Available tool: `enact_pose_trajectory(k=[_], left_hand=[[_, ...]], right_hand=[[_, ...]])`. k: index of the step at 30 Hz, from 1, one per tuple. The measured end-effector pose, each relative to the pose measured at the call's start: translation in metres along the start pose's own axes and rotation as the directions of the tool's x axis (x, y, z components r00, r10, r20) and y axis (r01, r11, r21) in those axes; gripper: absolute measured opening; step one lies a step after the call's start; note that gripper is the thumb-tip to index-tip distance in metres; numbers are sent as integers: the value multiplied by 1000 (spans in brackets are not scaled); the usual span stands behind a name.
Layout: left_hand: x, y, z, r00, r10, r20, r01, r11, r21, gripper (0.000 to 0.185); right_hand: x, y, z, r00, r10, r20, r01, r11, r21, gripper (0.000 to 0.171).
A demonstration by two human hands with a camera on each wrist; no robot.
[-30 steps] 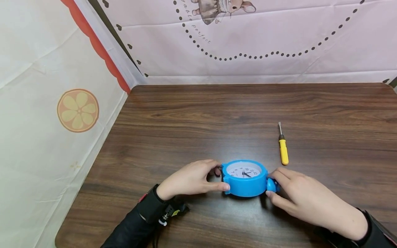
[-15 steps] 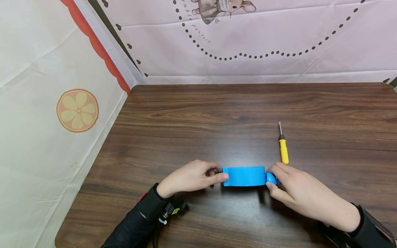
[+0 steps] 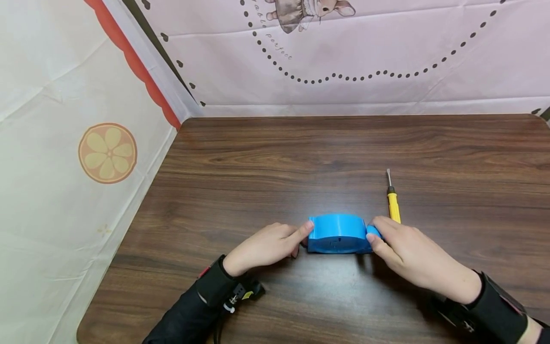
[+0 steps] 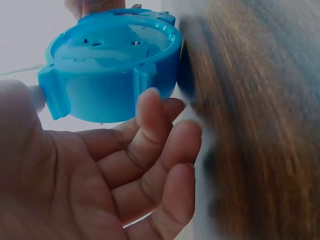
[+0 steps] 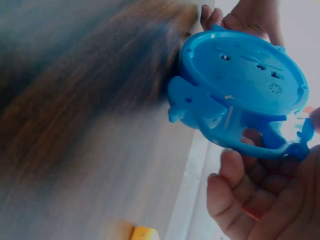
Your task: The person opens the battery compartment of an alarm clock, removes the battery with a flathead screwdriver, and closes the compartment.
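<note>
**Blue clock held between two hands, back toward the person**

The left hand (image 3: 266,246) pinches the blue alarm clock (image 3: 338,233) at its left edge. The right hand (image 3: 408,255) curls its grip round the clock's handle side. The clock sits low over the desk (image 3: 301,157), a yellow screwdriver (image 3: 393,203) just behind.

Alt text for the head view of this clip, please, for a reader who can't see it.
Two hands, the left hand and right hand, hold a blue alarm clock by its sides on a dark wooden table, dial hidden. A yellow-handled screwdriver lies just beyond the right hand.
</note>
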State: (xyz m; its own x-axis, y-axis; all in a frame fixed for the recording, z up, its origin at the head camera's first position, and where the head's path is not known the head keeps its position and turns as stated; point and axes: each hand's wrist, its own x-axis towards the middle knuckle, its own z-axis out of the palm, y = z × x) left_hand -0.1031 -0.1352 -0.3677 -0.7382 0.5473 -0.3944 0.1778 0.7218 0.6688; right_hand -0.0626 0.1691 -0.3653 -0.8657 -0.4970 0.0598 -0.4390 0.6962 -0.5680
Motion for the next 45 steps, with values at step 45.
enact_pose_trajectory(k=[45], left_hand=[[6,-3,11,996,72,-45,-66,989,131,57]], right_hand=[[25,29,6,981,166,102,-183,965,189,46]])
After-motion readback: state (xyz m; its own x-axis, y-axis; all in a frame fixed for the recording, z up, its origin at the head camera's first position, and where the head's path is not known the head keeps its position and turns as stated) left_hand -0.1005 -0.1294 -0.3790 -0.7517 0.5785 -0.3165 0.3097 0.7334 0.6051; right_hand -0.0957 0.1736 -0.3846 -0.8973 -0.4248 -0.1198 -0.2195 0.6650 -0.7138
